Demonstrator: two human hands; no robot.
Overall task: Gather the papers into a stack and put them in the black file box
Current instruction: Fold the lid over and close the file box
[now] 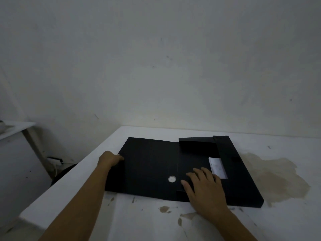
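Observation:
The black file box point(152, 164) lies flat on the white table point(139, 221), its lid spread out to the left with a round silver hole in the spine. White papers point(218, 166) show inside the right half, mostly covered by black inner flaps. My left hand point(109, 158) grips the left edge of the lid. My right hand point(204, 186) rests flat, fingers spread, on the inner flap over the papers.
A large brownish stain point(274, 178) marks the table right of the box, with small chipped spots near the front. A grey wall rises behind. At the far left stands a white shelf point(15, 126), with dark items on the floor below.

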